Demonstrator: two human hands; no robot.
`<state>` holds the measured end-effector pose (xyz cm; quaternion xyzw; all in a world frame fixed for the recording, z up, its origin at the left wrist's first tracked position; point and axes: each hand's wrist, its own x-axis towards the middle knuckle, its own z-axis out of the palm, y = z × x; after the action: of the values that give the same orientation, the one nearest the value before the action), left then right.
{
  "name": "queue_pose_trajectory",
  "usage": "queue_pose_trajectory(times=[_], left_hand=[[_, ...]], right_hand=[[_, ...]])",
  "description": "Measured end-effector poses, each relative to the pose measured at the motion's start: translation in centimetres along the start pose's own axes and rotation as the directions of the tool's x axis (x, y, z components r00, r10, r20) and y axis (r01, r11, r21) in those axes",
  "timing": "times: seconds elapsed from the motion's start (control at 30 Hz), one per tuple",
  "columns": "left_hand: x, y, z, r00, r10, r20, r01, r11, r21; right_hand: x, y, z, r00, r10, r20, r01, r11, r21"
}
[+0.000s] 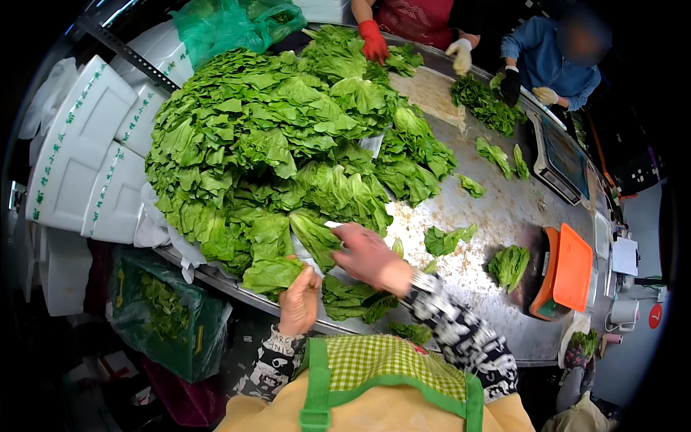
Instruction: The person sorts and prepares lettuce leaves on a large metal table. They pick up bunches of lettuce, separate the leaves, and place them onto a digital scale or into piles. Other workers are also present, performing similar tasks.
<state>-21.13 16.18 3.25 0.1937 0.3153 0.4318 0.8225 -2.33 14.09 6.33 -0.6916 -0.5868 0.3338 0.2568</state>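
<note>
A big heap of green lettuce leaves (266, 137) covers the left half of a steel table (497, 216). My left hand (299, 301) pinches a lettuce leaf (272, 275) at the near edge of the heap. My right hand (368, 253) reaches across into the heap, its fingers on a long leaf (314, 236) at the pile's lower front. A flat bunch of leaves (354, 299) lies on the table just under my right wrist.
Small leaf bunches (508, 265) and loose leaves (448, 239) dot the wet tabletop. An orange scale (568, 271) stands at the right edge. White foam boxes (86, 151) are stacked left, green bags (169, 317) below. Other people's gloved hands (373, 39) sort greens at the far end.
</note>
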Motion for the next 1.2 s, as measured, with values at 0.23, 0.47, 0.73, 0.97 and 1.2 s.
queue_pose_trajectory(times=[0.23,0.47,0.73,0.97,1.2], left_hand=[[-1.4,0.6,-2.1,0.986,-0.046,-0.16,0.028,0.993,-0.115],[0.0,-1.5,-2.2,0.896,-0.435,0.092,0.445,0.874,-0.195],[2.2,-6.6,6.8,0.723,-0.651,0.231,0.672,0.74,-0.019],[2.3,-9.1,9.9,0.795,-0.556,0.243,0.557,0.828,0.074],[0.4,-11.7,10.2,0.799,-0.557,0.227,0.54,0.83,0.138]], right_hand=[[6.5,1.5,6.1,0.986,0.11,-0.129,-0.121,0.989,-0.081],[-3.5,1.7,-1.0,0.803,-0.311,-0.509,0.337,0.94,-0.043],[-10.1,4.7,-4.1,0.682,-0.428,-0.593,0.262,0.9,-0.348],[-15.0,2.6,-3.1,0.715,0.367,-0.595,-0.078,0.888,0.454],[-14.6,5.0,-2.0,0.624,0.249,-0.741,-0.037,0.956,0.29]])
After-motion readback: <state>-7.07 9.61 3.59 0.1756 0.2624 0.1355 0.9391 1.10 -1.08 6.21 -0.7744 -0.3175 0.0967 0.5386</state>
